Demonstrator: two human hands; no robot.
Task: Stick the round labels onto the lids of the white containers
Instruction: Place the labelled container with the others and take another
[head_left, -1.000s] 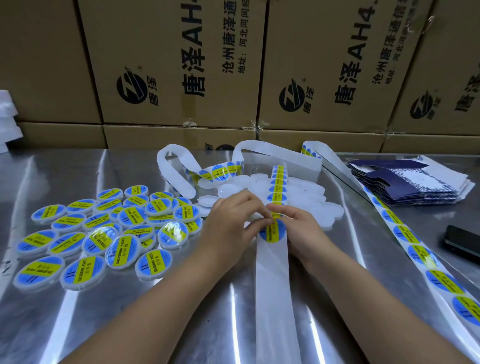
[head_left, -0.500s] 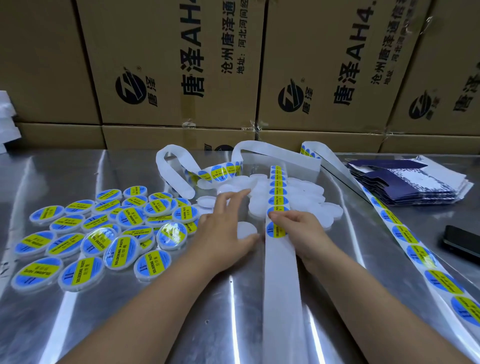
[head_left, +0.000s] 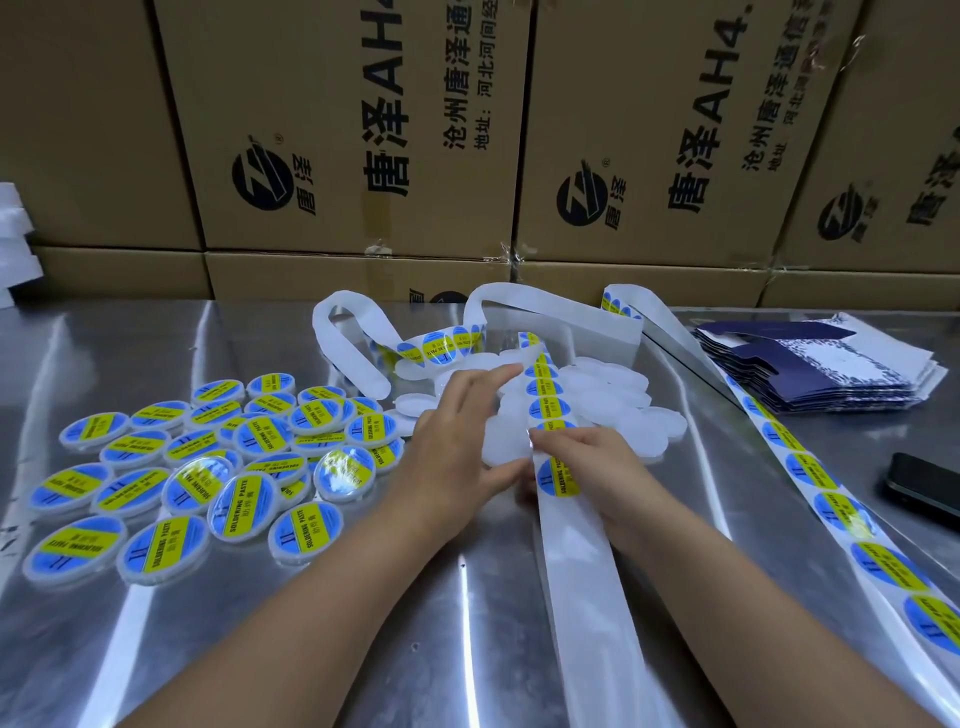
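1. White container (head_left: 501, 446): gripping in left hand (head_left: 452, 452), thumb and fingers clamped round it, just beside label strip (head_left: 571, 561)
2. Pinching round label (head_left: 558, 475) on that strip with right hand (head_left: 597, 470), fingertips curled together

Labelled containers (head_left: 260, 436) crowd left, label strip (head_left: 836, 512) crosses right, bare table (head_left: 467, 649) near.
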